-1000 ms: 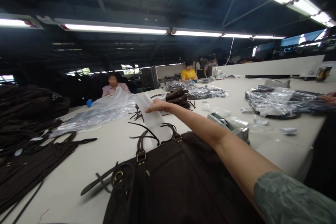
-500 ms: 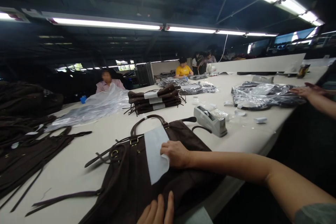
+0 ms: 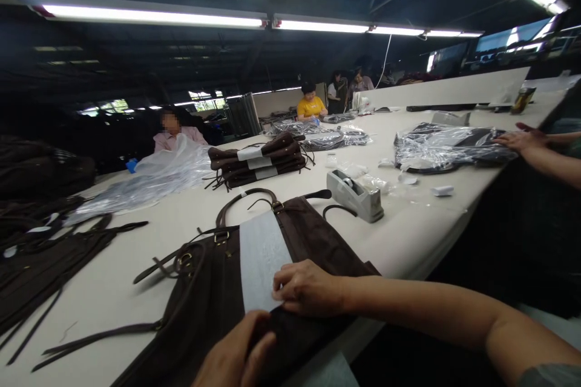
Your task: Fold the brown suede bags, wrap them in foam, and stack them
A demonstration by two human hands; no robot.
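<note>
A dark brown handbag (image 3: 213, 314) lies on the table in front of me, its handles and thin straps spread toward the far side and the left. Down its middle runs a strip of white paper (image 3: 261, 254). At the strip's lower right edge, my right hand (image 3: 308, 287) pinches the paper against the bag. My left hand (image 3: 238, 351) is at the bottom of the view, by the strip's lower end. Its fingers are bent in toward the thumb, and whatever lies between them is hidden. A grey tape dispenser (image 3: 356, 196) stands just beyond the bag.
Folded brown bags with paper bands (image 3: 258, 160) are stacked ahead. More brown bags (image 3: 45, 260) lie left, near clear plastic sheets (image 3: 154, 175). At right, another person's hands (image 3: 521, 139) touch a plastic-wrapped bag (image 3: 447, 145). Other people sit across the table.
The paper strip lies flatter, and my right hand has slid down to its lower edge. My left hand has moved left and up, its fingers going from stretched out to bent.
</note>
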